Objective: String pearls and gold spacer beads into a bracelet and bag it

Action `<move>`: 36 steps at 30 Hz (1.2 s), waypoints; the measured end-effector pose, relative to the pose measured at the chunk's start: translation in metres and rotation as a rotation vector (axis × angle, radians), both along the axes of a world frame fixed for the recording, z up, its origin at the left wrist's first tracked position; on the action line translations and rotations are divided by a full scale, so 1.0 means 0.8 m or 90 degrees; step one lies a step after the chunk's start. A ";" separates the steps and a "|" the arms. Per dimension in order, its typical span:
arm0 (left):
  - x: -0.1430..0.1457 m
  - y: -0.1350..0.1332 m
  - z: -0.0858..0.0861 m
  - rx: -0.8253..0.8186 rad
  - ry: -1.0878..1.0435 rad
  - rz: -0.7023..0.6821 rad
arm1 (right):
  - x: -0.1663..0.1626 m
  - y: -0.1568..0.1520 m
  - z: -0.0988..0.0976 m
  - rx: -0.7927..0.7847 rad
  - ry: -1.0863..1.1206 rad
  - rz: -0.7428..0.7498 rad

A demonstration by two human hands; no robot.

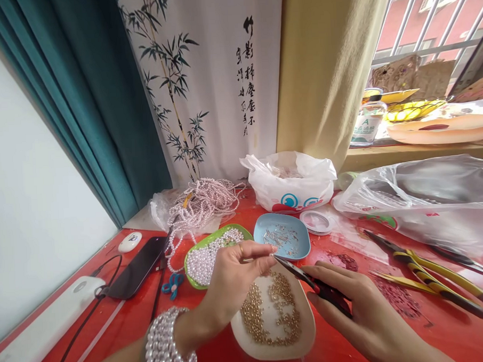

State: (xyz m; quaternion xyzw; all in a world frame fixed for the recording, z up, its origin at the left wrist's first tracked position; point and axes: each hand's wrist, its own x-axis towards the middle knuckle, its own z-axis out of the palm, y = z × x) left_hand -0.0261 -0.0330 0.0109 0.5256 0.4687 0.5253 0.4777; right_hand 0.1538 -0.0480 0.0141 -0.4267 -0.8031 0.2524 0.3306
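From my end, the red tabletop [214,342] carries plenty of loose stock, so I judge this to be mid-run, with much left. The white tray [273,353], nearest me, has gold beads [253,308] spread in an uneven ring around a bare middle. The green tray [246,234], behind and to its left, is well filled with white beads [207,261]. The blue tray [306,248] beyond holds a loose scatter of pins [282,237]. I can pick out no finished pieces among any of these 3 lots.

My right hand [350,283] wraps the handles of the pliers [297,272], its grip closed around them. My left hand [237,266] has its grip pinched almost to nothing, thumb and finger meeting on 1 small piece [273,252]. That piece sits above the far edge of the white tray, at the tips of the pliers; I'd call it partly worked. I can't tell whether the tips are clamped on it or only beside it. It looks tiny and pale, mostly hidden by the fingertips, its exact form too small to read.
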 end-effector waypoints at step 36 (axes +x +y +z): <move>-0.003 0.006 -0.003 -0.066 -0.100 -0.075 | 0.005 0.003 -0.006 0.025 -0.034 -0.018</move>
